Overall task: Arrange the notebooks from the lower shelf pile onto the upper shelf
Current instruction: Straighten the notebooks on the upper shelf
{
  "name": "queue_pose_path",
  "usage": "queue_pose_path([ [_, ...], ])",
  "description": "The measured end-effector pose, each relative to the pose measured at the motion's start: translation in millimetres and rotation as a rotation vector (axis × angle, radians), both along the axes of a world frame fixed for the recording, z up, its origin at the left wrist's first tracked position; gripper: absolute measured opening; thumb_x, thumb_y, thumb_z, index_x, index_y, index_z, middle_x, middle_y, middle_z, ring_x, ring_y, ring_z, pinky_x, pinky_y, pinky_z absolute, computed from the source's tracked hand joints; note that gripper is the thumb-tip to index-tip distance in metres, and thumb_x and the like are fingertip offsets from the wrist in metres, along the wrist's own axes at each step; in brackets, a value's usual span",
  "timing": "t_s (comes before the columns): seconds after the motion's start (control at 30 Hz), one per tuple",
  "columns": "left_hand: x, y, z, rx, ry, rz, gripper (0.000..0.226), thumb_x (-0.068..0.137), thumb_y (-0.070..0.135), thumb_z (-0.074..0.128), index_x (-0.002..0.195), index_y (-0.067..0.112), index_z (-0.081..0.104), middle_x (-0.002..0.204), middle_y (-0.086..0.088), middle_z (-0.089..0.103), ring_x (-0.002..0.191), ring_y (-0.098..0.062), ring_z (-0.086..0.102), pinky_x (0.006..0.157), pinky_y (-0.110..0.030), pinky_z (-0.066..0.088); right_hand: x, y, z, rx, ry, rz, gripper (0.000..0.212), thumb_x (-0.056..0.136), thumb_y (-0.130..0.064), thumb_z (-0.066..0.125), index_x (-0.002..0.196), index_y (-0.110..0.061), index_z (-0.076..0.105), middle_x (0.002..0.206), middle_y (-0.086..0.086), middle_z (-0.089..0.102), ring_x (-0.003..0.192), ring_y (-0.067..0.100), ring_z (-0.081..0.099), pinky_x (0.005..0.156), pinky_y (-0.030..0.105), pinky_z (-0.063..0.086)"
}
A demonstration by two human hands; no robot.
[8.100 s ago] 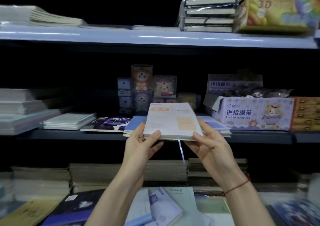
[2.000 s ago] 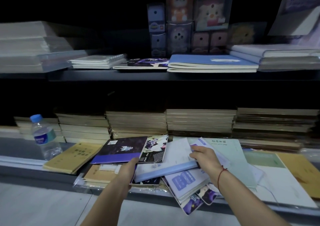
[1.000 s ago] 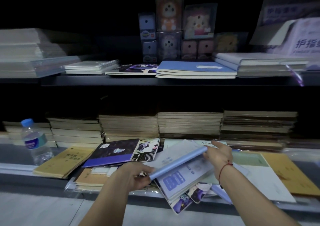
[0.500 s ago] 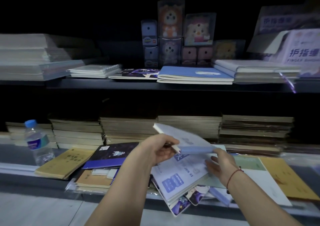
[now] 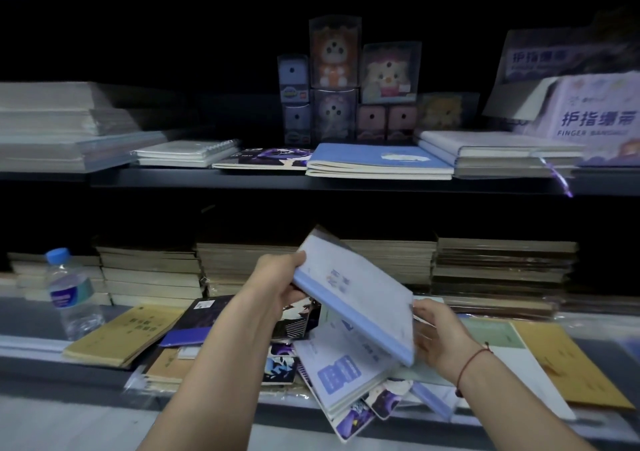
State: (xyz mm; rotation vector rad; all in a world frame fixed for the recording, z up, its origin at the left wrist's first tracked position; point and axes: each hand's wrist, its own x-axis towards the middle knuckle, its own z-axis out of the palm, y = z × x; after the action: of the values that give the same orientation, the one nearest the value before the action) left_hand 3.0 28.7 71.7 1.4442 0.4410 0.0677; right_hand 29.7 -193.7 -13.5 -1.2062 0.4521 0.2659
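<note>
Left hand (image 5: 277,286) grips the upper corner of a pale blue-spined notebook (image 5: 356,294), tilted above the loose pile (image 5: 346,378) on the lower shelf (image 5: 34,350), while the right hand (image 5: 438,339), fingers loosely spread, touches its lower right edge.

A pale blue-spined notebook (image 5: 360,291) is held tilted above the lower shelf pile (image 5: 339,378), gripped at its upper-left corner by the left hand (image 5: 277,284) and supported at its lower-right edge by the right hand (image 5: 438,338).

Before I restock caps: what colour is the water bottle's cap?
Blue cap, head view.
</note>
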Motion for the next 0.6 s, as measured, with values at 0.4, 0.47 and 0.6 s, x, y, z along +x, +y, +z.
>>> queue_pose_path([
  [0.4,-3.7,1.6,21.6,-0.236,-0.186,0.197,0.033,0.069,0.032,0.084,0.075,0.007,0.064,0.073,-0.01,0.072,0.063,-0.024,0.067,0.072,-0.04,0.059,-11.6,16.6,32.5,0.018,-0.28,0.328,0.04,0.085,-0.048,0.058,0.101,-0.014,0.07,0.086,0.0,0.072,0.071,0.013,0.067,0.064,0.028,0.049],
  [0.47,-4.9,0.2,24.1,-0.282,-0.212,0.238,0.033,0.071,0.032,0.082,0.078,0.008,0.06,0.076,-0.01,0.07,0.063,-0.023,0.064,0.074,-0.042,0.058,-12.5,21.5,35.4,0.056,-0.321,0.42,0.051,0.087,-0.054,0.052,0.107,-0.011,0.071,0.101,0.007,0.072,0.089,0.023,0.07,0.083,0.037,0.054],
  [0.6,-5.7,-0.6,26.4,-0.311,-0.296,0.328,0.034,0.074,0.032,0.081,0.067,0.012,0.054,0.06,-0.004,0.064,0.055,-0.019,0.06,0.067,-0.037,0.057,-19.0,26.9,42.4,0.07,-0.414,0.504,0.05,0.09,-0.05,0.051,0.119,-0.011,0.066,0.116,0.012,0.069,0.109,0.029,0.065,0.097,0.043,0.049],
])
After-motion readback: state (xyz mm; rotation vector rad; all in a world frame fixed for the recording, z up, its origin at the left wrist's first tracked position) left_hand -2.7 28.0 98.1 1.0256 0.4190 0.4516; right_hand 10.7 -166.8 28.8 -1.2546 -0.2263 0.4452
